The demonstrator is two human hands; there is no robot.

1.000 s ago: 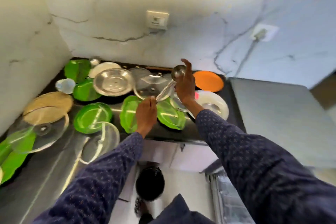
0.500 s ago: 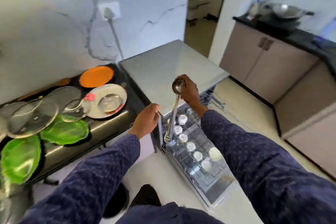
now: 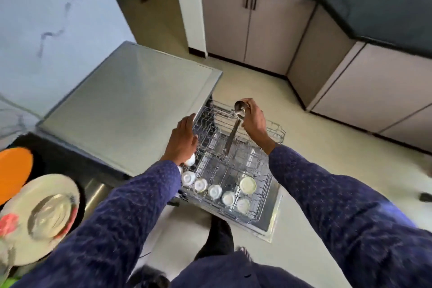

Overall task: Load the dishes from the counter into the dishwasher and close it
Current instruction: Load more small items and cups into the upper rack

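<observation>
A steel ladle (image 3: pixel 233 132) hangs bowl-up, its handle pointing down into the pulled-out wire rack (image 3: pixel 275 134) of the open dishwasher (image 3: pixel 131 100). My right hand (image 3: pixel 254 121) grips the ladle just under its bowl. Fingers straight, my left hand (image 3: pixel 181 141) hovers over the rack's left edge, apart from the ladle. Several white cups (image 3: pixel 215 190) stand upside down along the rack's near side. On the counter at the left lie an orange plate (image 3: pixel 14 170) and a white plate (image 3: pixel 67 189) with a steel bowl (image 3: pixel 50 216) on it.
The dishwasher door (image 3: pixel 273 220) lies open under the rack, over the pale floor. Beige cabinets (image 3: pixel 268 30) with a black worktop (image 3: pixel 374 7) run along the back and right. My feet (image 3: pixel 219 238) stand just in front of the door.
I have turned right from the counter to the dishwasher. The ladle came along in my right hand and now hangs over the rack. My left hand has let go of its handle.
</observation>
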